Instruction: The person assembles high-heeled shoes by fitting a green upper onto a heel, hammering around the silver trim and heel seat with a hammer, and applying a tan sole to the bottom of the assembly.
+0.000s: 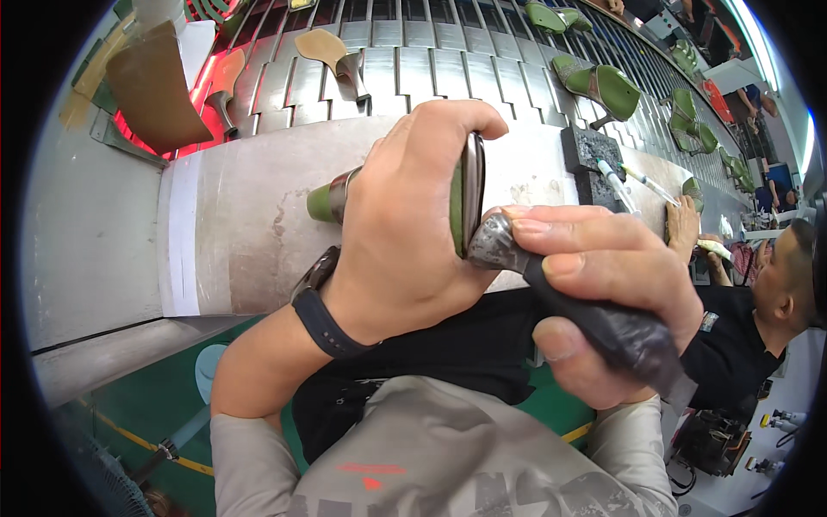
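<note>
Left hand (pixel 405 233) grip clamped around green heeled shoe (pixel 457 202), sole edge turned outward so my right hand (pixel 603 302), fist closed on dark tool (pixel 594 319), presses its head there, above counter (pixel 258 224)

Bright, sharp, fisheye-bent dark edges

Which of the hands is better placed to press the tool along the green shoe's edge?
Probably the right hand: it grips the dark tool, whose tip touches the green shoe. The left hand holds that shoe.
</note>
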The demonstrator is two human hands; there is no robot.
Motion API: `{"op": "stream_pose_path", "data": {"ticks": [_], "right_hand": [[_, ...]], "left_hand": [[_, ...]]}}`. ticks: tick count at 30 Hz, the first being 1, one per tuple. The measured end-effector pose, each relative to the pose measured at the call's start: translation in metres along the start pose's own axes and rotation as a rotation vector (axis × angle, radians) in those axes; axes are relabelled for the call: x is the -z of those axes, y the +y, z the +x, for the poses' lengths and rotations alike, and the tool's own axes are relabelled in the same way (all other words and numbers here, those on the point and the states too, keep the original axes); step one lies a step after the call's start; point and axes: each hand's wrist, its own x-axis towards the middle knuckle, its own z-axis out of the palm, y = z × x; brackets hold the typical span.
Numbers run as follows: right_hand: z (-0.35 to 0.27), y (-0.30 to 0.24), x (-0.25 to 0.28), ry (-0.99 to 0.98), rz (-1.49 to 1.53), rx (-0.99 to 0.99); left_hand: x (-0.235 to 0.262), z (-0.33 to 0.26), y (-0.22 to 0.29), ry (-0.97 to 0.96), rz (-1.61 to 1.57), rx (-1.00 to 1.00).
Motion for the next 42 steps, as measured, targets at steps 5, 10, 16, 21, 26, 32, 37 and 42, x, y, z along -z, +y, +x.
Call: {"op": "stream_pose_path", "data": {"ticks": [5,10,16,21,26,32,37,42], "right_hand": [[0.013,0.000,0.008,0.001,0.041,-0.075],[0.024,0.000,0.012,0.022,0.055,-0.130],[0.036,-0.008,0.013,-0.056,0.154,-0.274],[-0.007,-0.004,-0.024,-0.259,0.351,-0.229],[-0.094,0.028,-0.078,-0.018,0.208,-0.603],[-0.094,0.035,-0.074,0.057,0.317,-0.616],[-0.067,0.025,-0.045,0.044,0.163,-0.439],[-0.048,0.021,-0.042,0.086,0.121,-0.393]], "left_hand": [[-0.001,-0.006,-0.002,-0.030,0.013,-0.049],[-0.002,-0.017,-0.004,-0.011,-0.020,-0.164],[-0.008,-0.037,-0.004,0.135,-0.052,-0.243],[-0.010,-0.107,-0.018,0.245,0.228,-0.351],[-0.017,-0.156,-0.046,0.151,0.572,-0.075],[-0.022,-0.164,-0.057,0.187,0.667,-0.127],[-0.023,-0.166,-0.057,0.203,0.689,-0.110],[-0.017,-0.171,-0.062,0.090,0.723,-0.163]]}}
